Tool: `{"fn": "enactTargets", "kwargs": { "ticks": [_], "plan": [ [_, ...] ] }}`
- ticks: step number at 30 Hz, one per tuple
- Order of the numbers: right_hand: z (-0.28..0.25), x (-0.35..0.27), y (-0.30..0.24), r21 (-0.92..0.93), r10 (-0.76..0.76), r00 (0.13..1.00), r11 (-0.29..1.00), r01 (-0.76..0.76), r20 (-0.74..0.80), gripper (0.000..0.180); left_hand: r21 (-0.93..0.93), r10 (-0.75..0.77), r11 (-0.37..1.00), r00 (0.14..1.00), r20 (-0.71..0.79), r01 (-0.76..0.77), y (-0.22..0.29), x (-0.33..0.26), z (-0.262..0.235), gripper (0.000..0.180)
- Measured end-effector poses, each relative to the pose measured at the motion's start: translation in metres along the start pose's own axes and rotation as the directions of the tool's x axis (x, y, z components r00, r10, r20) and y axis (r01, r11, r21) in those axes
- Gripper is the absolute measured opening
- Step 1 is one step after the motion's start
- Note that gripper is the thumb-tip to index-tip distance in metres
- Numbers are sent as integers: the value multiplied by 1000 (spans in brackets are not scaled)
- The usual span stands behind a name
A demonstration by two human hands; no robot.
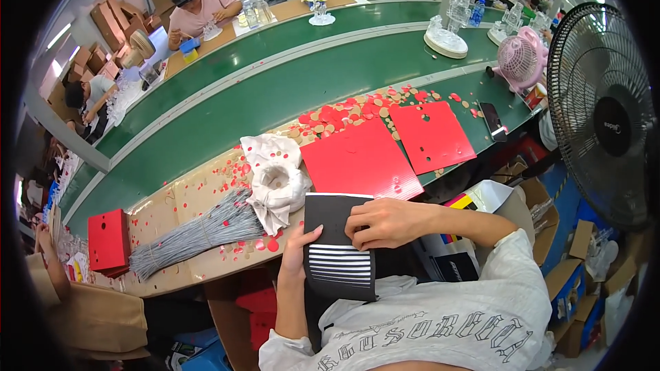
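Head view: just in front of my white shirt (426,316) I have the black card (328,214), its lower half crossed by white strips (338,255). It sits over my lap, at the near edge of the bench (206,269). My left hand (294,253) grips its left side, thumb on the face. My right hand (377,222) is curled over the face by the upper strips; its fingertips are hidden, so I cannot tell whether they pinch anything.

To do this well, I think the left grip should stay firm at the edge, with the thumb clear of the strips, while the right works lightly and the card stays flat; too hard a press could crease it, since nothing solid seems to back it.

Beyond the card, the grey wire bundle (196,238) and white cloth (297,189) lie to the left, the large red sheet (357,158) ahead. Farther off are scattered red discs (323,118); I'd keep those loose bits off the strips.
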State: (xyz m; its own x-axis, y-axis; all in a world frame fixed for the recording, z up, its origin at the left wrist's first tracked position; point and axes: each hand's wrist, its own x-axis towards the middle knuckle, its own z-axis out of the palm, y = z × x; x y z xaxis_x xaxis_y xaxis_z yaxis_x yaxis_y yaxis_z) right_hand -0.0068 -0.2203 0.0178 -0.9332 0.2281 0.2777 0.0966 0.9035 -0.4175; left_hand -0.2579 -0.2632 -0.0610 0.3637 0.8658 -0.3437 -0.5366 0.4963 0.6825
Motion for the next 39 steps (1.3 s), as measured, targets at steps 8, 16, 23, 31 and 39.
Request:
{"fn": "enactTargets", "kwargs": {
  "ticks": [8, 16, 23, 31, 39],
  "plan": [
    [3, -4, -3, 90, -48, 980, 994, 67, -194, 11, 16, -2, 1000, 999, 41, 2, 9, -2, 3, 30],
    [-3, -10, -7, 454, 49, 997, 891, -16, -61, 8, 362, 21, 932, 999, -44, -4, 10, -11, 21, 36],
    [-30, -20, 64, 620, 427, 799, 779, -88, -424, 10, 892, -32, 262, 921, 389, -368, 7, -16, 63, 22],
    [15, -2, 102, 434, 629, 758, 740, -515, -172, 10, 890, 214, -210, 869, 446, -405, -19, -8, 64, 15],
    [24, 4, 99, 385, 570, 817, 776, -500, -89, 10, 910, 256, -146, 874, 413, -388, -28, -5, 60, 15]
  ]
}}
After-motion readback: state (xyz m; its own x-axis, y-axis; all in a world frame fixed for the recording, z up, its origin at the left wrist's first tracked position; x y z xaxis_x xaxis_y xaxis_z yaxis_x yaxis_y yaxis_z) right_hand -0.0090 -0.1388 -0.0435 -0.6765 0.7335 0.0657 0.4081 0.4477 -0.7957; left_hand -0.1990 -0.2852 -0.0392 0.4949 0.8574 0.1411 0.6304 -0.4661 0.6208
